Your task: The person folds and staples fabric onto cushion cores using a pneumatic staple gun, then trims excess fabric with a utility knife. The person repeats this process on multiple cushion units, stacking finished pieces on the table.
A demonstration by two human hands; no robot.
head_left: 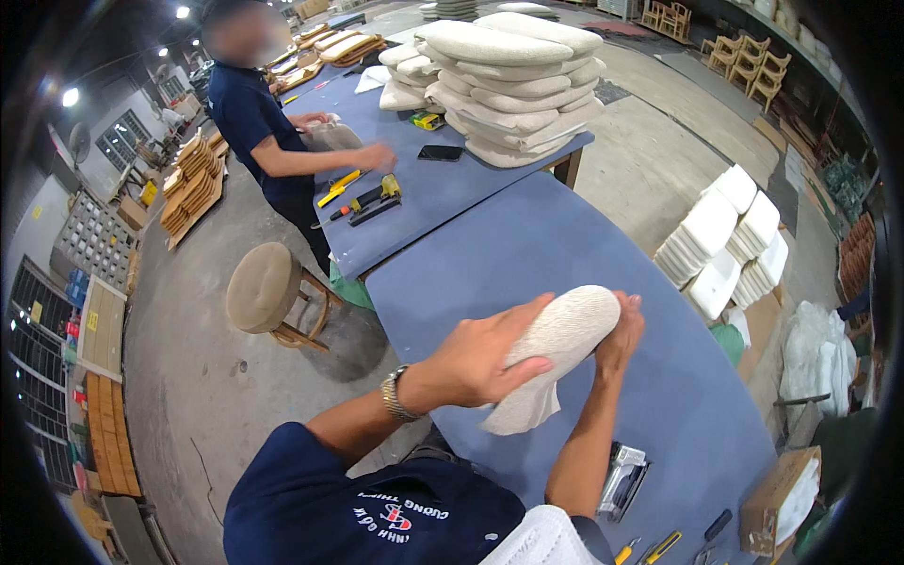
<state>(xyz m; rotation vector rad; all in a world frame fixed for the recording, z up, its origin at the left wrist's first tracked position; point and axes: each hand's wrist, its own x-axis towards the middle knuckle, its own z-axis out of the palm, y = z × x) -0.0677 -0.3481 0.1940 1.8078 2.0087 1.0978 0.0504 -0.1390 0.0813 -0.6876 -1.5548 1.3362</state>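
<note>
Both my hands grip a seat cushion (565,330) covered in cream ribbed fabric, tilted up on edge above the blue table (471,273). My left hand (490,353) presses on its left face, thumb stretched across the cover. On the far right edge, my right hand (621,330) wraps round the cushion, its fingers partly hidden behind it. A loose flap of fabric (527,410) hangs from the cushion's lower end. Near my right forearm lies a metal staple gun (623,480). Yellow-handled tools (664,546) and a dark-handled tool (718,524) lie at the near table edge.
A co-worker (259,122) handles a cushion at the adjoining table, beside a nail gun (377,193) and a phone (441,153). Stacked cream cushions (518,85) rise at its far end. A round stool (264,287) stands left; white seat pads (711,226) and a cardboard box (758,508) are right.
</note>
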